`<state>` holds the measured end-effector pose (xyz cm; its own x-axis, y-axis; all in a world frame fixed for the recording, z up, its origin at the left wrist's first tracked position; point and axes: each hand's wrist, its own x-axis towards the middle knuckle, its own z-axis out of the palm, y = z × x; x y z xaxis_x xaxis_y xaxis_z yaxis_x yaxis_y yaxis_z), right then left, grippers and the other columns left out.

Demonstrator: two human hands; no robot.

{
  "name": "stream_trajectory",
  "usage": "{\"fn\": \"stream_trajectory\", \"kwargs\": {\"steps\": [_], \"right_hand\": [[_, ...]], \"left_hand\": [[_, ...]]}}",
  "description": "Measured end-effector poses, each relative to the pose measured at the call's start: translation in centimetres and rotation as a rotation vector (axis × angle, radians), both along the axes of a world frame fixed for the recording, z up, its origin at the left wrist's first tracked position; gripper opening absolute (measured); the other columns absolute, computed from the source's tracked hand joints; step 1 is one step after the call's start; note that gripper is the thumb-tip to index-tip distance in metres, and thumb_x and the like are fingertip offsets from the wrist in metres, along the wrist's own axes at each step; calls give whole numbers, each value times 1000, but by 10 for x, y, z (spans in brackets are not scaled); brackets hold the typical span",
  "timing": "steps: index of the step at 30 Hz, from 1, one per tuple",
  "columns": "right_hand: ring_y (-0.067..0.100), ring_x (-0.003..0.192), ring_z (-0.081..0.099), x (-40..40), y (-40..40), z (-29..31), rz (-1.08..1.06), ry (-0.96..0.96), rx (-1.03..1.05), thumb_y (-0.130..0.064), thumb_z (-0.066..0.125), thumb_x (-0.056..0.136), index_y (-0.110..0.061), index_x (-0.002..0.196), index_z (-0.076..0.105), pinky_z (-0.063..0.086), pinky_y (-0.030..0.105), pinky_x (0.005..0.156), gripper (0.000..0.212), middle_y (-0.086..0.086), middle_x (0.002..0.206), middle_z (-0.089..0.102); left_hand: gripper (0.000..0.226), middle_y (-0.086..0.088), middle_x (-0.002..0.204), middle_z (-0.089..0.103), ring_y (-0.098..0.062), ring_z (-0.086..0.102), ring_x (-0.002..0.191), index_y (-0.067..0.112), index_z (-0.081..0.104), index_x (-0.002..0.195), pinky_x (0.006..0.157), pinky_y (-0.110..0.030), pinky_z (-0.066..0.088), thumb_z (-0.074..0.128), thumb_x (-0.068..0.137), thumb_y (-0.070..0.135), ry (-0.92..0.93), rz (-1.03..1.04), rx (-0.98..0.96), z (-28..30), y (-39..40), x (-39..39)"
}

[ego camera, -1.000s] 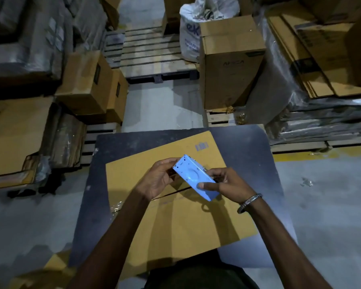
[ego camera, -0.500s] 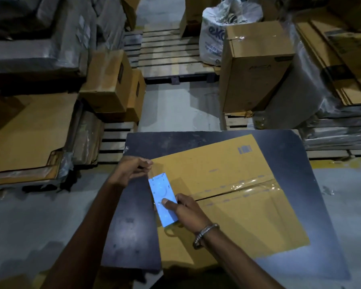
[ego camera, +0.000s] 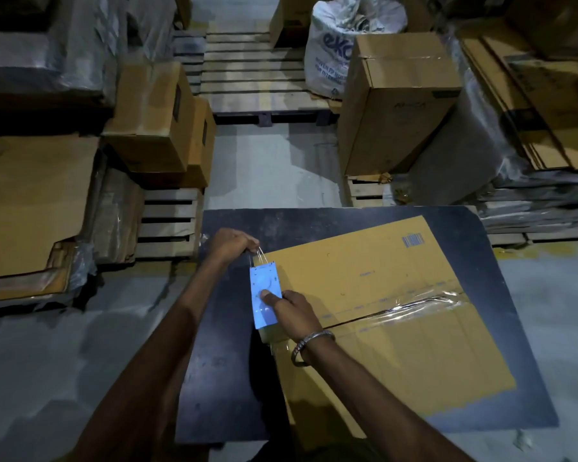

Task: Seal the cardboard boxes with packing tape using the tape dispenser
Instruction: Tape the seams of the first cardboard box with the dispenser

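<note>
Head-cam view down onto a dark worktable [ego camera: 314,225] in a dim warehouse. A cardboard box [ego camera: 397,315], lying flat on the table, has clear packing tape [ego camera: 424,303] already laid along its centre seam, so that seam looks done; the box's left edge appears to be what's being taped now, w/ more boxes probably left. Right hand [ego camera: 294,313] grasps the blue tape dispenser [ego camera: 263,296] at the box's left edge, thumb pressed on its flat face, fingers wrapped round the side. Left hand [ego camera: 232,245], just beyond the dispenser at the box's far left corner, is curled, pinching the tape end drawn from the dispenser. Stacked cartons [ego camera: 154,118] and pallets [ego camera: 254,78] stand behind.
</note>
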<state>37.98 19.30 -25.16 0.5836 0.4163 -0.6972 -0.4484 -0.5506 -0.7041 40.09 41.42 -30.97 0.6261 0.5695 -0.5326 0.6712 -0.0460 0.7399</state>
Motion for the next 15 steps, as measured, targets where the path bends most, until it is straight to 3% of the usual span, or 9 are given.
{"fn": "stream_trajectory", "kwargs": {"steps": [2, 4, 5, 7, 9, 11, 13, 15], "right_hand": [[14, 79, 64, 6, 5, -1, -9, 34, -23, -44, 70, 95, -15, 100, 75, 41, 21, 59, 30, -6, 91, 71], [10, 69, 57, 10, 8, -3, -21, 64, -47, -43, 71, 95, -21, 82, 66, 37, 21, 56, 26, -10, 77, 61], [9, 65, 52, 11, 10, -3, -26, 74, -65, -42, 71, 95, -23, 75, 59, 35, 22, 55, 30, -11, 73, 56], [9, 62, 47, 13, 14, -5, -29, 79, -96, -43, 71, 94, -24, 70, 51, 32, 25, 55, 37, -10, 71, 50], [11, 62, 46, 12, 18, -6, -32, 79, -122, -45, 71, 93, -23, 70, 49, 32, 26, 55, 38, -8, 71, 49], [13, 66, 50, 10, 21, -7, -34, 83, -138, -47, 71, 91, -22, 74, 54, 34, 26, 56, 34, -6, 76, 53], [17, 79, 60, 9, 23, -9, -29, 99, -138, -50, 72, 88, -16, 92, 68, 40, 27, 61, 34, -2, 92, 65], [20, 93, 65, 10, 26, -9, -32, 116, -146, -52, 75, 84, -12, 112, 72, 49, 30, 72, 49, 0, 109, 70]], "left_hand": [[33, 10, 73, 78, -14, 76, 87, 27, 81, 61, 78, -28, 62, 75, 85, 4, 7, 9, -19, -7, -3, -1], [27, 15, 69, 76, -15, 72, 85, 22, 81, 73, 61, -16, 55, 74, 88, 2, -16, 75, -80, -16, -8, -5], [21, 13, 71, 77, -17, 72, 87, 19, 81, 77, 61, -16, 53, 74, 88, 2, -36, 115, -111, -20, -11, -7], [8, 4, 87, 81, -22, 73, 96, 15, 84, 85, 75, -25, 55, 78, 84, 9, -35, 198, -201, -29, -16, -12], [21, 2, 100, 76, -22, 68, 99, 14, 82, 100, 82, -34, 49, 85, 82, 25, 39, 262, -291, -34, -19, -19], [41, 1, 105, 71, -23, 64, 101, 15, 77, 109, 85, -38, 48, 89, 79, 41, 94, 269, -282, -37, -17, -25], [62, -5, 111, 76, -26, 71, 106, 12, 78, 114, 89, -43, 58, 93, 71, 53, 61, 246, -127, -42, -15, -29], [47, 0, 97, 78, -15, 73, 93, 15, 80, 101, 88, -37, 59, 87, 79, 56, -57, 181, 80, -36, -15, -30]]}}
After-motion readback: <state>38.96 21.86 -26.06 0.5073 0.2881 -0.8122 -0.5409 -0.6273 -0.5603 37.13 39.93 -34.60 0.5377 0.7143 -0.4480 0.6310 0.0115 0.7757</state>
